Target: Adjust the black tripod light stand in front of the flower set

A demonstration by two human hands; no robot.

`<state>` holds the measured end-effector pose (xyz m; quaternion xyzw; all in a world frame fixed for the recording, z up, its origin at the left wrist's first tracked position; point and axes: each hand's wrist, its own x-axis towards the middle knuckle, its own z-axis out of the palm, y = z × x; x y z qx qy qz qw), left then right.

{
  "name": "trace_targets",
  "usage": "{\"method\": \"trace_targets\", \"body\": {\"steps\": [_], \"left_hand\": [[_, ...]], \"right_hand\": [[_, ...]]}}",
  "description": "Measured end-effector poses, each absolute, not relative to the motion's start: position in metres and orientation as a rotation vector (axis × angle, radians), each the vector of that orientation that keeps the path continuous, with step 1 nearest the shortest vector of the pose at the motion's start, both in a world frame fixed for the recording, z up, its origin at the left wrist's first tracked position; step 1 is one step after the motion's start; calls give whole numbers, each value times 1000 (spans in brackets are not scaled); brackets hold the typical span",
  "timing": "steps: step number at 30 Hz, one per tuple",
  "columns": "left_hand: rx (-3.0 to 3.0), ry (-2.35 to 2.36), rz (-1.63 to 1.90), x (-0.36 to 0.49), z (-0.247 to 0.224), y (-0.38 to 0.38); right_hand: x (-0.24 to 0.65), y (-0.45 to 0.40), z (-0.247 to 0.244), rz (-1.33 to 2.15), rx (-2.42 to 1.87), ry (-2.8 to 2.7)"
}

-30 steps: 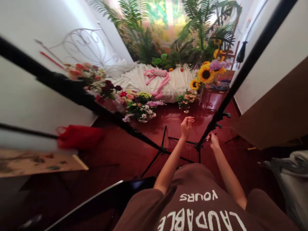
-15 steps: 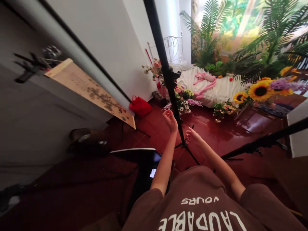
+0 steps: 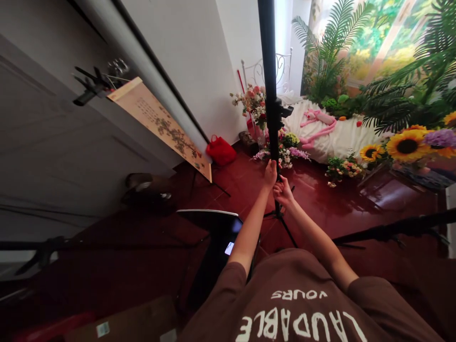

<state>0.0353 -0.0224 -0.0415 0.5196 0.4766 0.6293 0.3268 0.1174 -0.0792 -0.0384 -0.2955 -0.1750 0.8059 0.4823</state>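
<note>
A black light stand (image 3: 270, 95) rises upright in front of me, with a clamp knob on its pole and spread legs on the floor. My left hand (image 3: 270, 174) is wrapped round the lower pole from the left. Just below it, on the right side, my right hand (image 3: 283, 191) has its fingers curled in against the same pole. Part of the fingers of both hands is hidden behind the pole or turned away from view.
A hanging scroll (image 3: 167, 128) and a red bag (image 3: 221, 150) are at left. Near my left arm is a dark chair-like surface with a phone (image 3: 229, 248) on it. Flowers (image 3: 408, 145), palms and a pink plush toy (image 3: 322, 119) lie beyond. Another black pole (image 3: 392, 230) slants at right.
Both hands have closed on the pole; before, they were apart on either side of it. My view has shifted, and the stand now looks more upright.
</note>
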Motion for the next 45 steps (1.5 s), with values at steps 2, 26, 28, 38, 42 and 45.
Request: {"method": "trace_targets", "body": {"steps": [2,26,28,38,42,45], "left_hand": [[1365,1264,1648,35,-42,-22],[1387,1313,1670,34,-57,-21],[1402,1330,1678,34,-63,-25],[1418,1315,1674,34,-72,-37],[1397,1240,1662,35,-64,-38],[1384,1237,1650,36,-60,-40]], "right_hand": [[118,-77,-41,1846,-787,-564],[102,14,145,543,-881,-1603],[103,11,136,564,-889,-1599],[106,-16,61,705,-968,-1504],[105,-28,33,760,-1015,-1482],[104,-28,28,787,-1021,-1466]]}}
